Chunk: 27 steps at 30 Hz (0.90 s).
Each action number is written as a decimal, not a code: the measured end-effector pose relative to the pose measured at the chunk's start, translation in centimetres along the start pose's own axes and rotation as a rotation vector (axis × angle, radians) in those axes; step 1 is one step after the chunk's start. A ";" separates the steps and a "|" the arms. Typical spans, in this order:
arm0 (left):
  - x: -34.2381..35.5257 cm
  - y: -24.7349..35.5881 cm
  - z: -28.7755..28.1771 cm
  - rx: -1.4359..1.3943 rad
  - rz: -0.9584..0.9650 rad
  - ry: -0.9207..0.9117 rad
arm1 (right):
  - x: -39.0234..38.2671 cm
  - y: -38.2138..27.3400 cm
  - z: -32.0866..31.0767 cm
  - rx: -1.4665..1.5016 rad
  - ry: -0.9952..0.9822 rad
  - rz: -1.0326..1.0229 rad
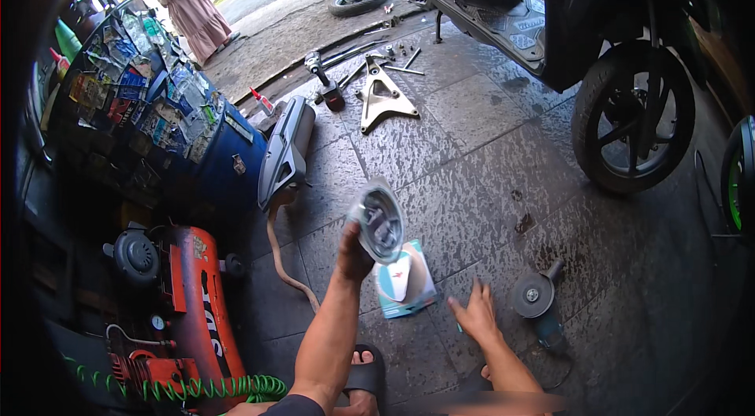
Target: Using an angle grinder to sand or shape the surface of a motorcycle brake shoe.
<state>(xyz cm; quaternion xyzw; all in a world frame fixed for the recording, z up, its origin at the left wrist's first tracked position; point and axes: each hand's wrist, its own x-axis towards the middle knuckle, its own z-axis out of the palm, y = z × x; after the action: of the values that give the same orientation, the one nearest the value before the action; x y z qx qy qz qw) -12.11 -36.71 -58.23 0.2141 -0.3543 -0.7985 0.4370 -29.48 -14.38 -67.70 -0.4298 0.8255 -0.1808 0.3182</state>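
My left hand [355, 252] is closed on the side of a clear, rounded plastic shell [381, 221], raised above the floor. Grey shapes show inside the shell, too blurred to name. Below it on the tiles lies a blue and white printed card [417, 298], partly overlapped by the shell in this view. To the right of the card, my right hand [476, 314] is over the floor with its fingers apart and nothing visible in it. An angle grinder [550, 329] with a round disc lies just right of that hand.
A scooter [503, 31] stands at the far right. A red air compressor [211, 290] and blue drum [224, 145] line the left, beside an exhaust muffler [289, 149]. Farther off lie a metal bracket [381, 105], a cordless impact wrench [324, 84] and a tyre [359, 1]; another person [189, 11] stands outside.
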 end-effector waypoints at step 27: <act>-3.2 -3.7 -6.5 1.747 0.248 0.437 | -4.5 1.2 -6.3 0.637 0.505 -0.218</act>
<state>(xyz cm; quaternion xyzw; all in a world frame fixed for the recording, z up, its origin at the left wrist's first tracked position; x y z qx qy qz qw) -8.24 -35.08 -65.17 0.5762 -0.7632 -0.1346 0.2596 -32.58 -9.88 -62.08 -0.3368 0.7301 -0.5594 0.2018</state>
